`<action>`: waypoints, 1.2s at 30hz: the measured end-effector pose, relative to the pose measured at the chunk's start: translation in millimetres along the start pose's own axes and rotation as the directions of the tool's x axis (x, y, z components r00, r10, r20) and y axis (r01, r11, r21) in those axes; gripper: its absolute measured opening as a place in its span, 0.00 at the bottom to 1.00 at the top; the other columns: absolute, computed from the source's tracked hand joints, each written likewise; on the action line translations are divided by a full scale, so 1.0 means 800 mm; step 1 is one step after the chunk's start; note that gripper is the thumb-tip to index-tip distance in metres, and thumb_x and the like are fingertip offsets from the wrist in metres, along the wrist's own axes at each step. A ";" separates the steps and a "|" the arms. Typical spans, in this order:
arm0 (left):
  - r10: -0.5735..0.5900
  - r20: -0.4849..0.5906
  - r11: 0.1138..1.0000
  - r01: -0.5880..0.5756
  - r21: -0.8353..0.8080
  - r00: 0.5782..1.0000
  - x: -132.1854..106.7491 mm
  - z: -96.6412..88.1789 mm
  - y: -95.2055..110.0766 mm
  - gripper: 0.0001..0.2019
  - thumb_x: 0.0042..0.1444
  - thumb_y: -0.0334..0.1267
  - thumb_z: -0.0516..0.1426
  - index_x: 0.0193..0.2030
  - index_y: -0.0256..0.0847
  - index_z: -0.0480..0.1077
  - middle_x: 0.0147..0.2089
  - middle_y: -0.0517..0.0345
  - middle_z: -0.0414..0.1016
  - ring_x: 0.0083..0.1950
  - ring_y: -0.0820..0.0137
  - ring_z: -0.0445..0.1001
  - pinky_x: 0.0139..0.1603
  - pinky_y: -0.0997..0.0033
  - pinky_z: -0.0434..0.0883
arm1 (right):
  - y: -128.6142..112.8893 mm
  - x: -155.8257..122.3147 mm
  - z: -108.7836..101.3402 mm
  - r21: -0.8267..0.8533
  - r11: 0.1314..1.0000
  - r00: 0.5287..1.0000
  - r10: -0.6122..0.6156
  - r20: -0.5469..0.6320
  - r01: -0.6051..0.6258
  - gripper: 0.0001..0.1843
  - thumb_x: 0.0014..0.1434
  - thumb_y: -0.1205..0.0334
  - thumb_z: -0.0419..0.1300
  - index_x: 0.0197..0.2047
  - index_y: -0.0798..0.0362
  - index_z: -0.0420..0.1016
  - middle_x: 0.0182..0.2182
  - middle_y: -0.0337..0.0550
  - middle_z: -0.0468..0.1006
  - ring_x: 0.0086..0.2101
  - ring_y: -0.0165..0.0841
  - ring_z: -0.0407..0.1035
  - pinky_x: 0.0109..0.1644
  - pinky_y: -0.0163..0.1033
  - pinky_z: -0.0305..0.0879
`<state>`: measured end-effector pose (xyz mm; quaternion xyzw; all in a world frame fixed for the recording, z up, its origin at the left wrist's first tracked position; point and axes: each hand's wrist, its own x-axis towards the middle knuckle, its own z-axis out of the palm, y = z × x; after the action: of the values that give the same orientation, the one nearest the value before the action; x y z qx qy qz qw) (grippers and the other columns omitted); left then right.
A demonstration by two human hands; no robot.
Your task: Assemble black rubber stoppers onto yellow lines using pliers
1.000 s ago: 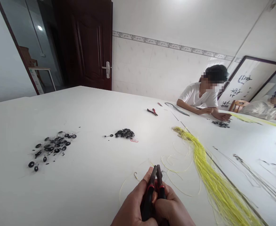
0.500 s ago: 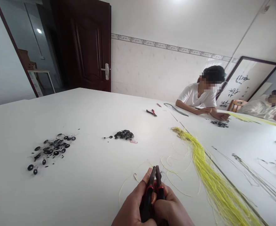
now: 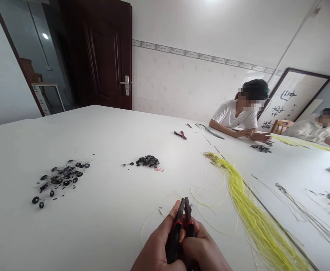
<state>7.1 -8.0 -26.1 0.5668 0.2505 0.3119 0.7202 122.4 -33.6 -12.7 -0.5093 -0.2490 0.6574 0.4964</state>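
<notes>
At the bottom centre, my left hand (image 3: 155, 244) and my right hand (image 3: 206, 246) are closed together around black pliers (image 3: 174, 242) with red collars. The jaws point away from me, a narrow gap between them. Just right of the jaws, a small dark round piece (image 3: 190, 209) with fine hairs shows partly; most of it is hidden. A fish hook (image 3: 161, 211) on thin yellow line lies at my left fingertips. Loose loops of yellow line (image 3: 210, 207) curve beyond my right hand. My palms and several fingers are out of sight.
Black disc-like pieces lie in a spread pile (image 3: 60, 177) and a tighter pile (image 3: 148, 161). A long yellow line bundle (image 3: 245, 201) runs along the right. Other pliers (image 3: 181, 134) lie farther back. A co-worker (image 3: 235, 116) leans on the table (image 3: 103, 233); another person sits farther right.
The pliers and my hands hold nearly the same pose, the view shifting slightly. The co-worker's hand over the black pieces has risen a little.
</notes>
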 end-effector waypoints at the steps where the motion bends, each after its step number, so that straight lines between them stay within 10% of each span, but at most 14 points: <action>1: -0.001 0.000 1.000 0.001 -0.005 1.000 0.000 0.000 0.001 0.38 0.44 0.22 0.54 0.64 0.42 0.46 0.54 0.51 0.66 0.58 0.59 0.61 0.60 0.58 0.53 | 0.001 0.001 0.000 0.012 1.000 1.000 -0.005 0.005 0.005 0.10 0.26 0.72 0.45 0.19 0.52 0.55 0.11 0.28 0.55 0.14 0.21 0.47 0.18 0.32 0.37; 36: 0.029 0.015 1.000 -0.029 0.001 0.999 0.006 -0.013 -0.017 0.39 0.41 0.21 0.52 0.63 0.42 0.49 0.58 0.52 0.63 0.60 0.60 0.59 0.61 0.61 0.53 | 0.012 0.012 -0.006 -0.064 0.998 0.998 0.023 -0.055 -0.027 0.13 0.26 0.70 0.45 0.22 0.52 0.56 0.12 0.28 0.55 0.15 0.22 0.47 0.19 0.32 0.38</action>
<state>5.2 -0.1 -41.6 0.5730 0.2372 0.3179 0.7172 123.3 -29.8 -26.5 -0.5460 -0.2501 0.6410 0.4780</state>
